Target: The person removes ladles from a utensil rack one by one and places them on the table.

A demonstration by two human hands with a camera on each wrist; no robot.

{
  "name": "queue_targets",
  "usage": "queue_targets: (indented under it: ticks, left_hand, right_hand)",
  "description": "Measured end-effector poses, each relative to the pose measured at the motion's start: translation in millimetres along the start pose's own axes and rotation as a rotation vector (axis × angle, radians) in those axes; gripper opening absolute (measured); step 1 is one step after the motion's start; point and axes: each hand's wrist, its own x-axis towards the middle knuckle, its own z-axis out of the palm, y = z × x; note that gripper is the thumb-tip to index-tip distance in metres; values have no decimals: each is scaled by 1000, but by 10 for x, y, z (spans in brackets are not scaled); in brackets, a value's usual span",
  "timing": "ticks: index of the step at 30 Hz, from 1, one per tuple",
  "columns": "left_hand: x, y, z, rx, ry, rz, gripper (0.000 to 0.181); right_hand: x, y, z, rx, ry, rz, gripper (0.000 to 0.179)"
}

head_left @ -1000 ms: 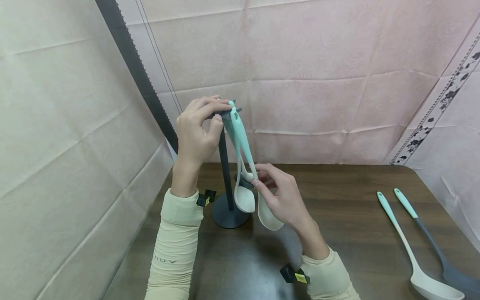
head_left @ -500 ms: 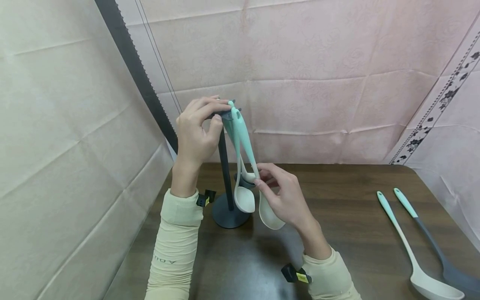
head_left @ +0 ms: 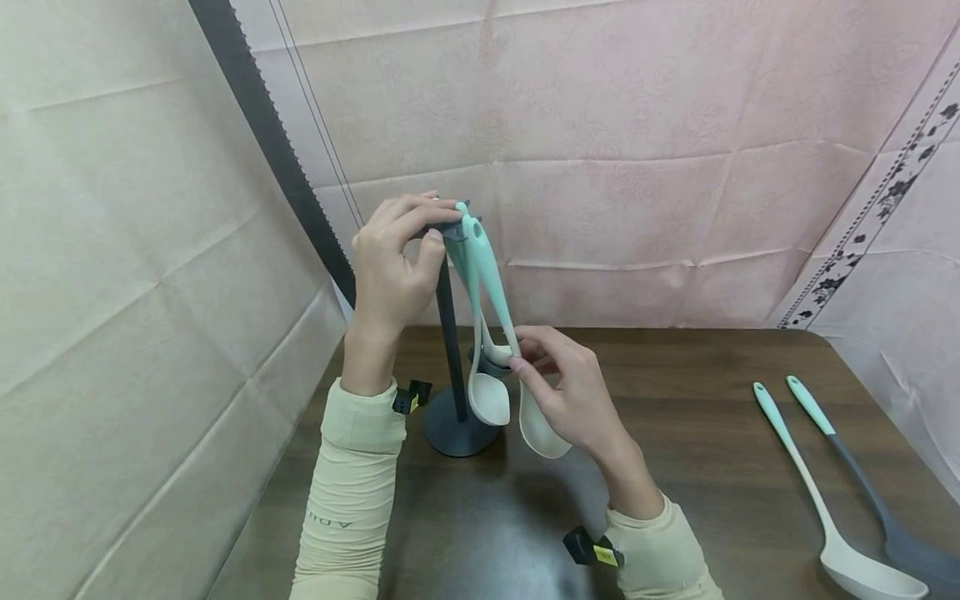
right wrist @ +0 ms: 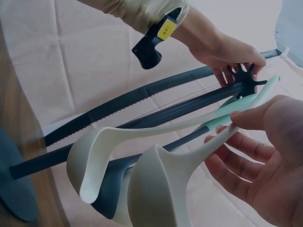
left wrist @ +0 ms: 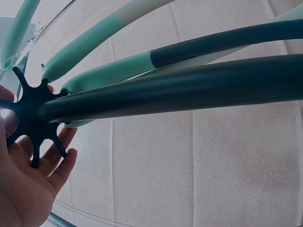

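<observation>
My left hand point(head_left: 397, 254) grips the hooked top of a dark utensil stand point(head_left: 448, 333), fingers spread around its star-shaped hooks point(left wrist: 35, 111). My right hand point(head_left: 564, 387) pinches the neck of a white serving spoon point(head_left: 542, 429) with a mint handle, thumb on one side and fingers on the other. The holed end of that handle point(left wrist: 20, 30) is close to a hook tip; I cannot tell whether it is on it. Beside it a white ladle point(head_left: 489, 400) hangs from the stand, and behind that hangs a dark utensil point(right wrist: 111, 187), partly hidden.
At the right of the wooden table point(head_left: 675, 417) lie a white spoon-like utensil point(head_left: 870, 575) and a dark one point(head_left: 915, 558), both with mint handles. The stand's round base point(head_left: 459, 437) rests on the table. Pale cloth point(head_left: 637, 208) hangs behind and at the sides.
The right hand has shifted slightly to the right with the spoon, and the top of its handle has risen a little. The left hand keeps its hold on the stand.
</observation>
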Motion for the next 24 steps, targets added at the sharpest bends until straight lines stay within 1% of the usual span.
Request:
queue_targets:
  ticks: [4, 16, 24]
  left_hand:
    - [-3, 2, 2, -2, 3, -6, 44]
    - [10, 15, 0, 4, 1, 9, 44]
    - [-6, 38, -4, -8, 7, -11, 44]
  right_hand:
    - [-5, -1, -7, 0, -3, -2, 32]
    - [-3, -3, -36, 7, -1, 9, 32]
    - [-18, 6, -40, 4, -2, 23, 30]
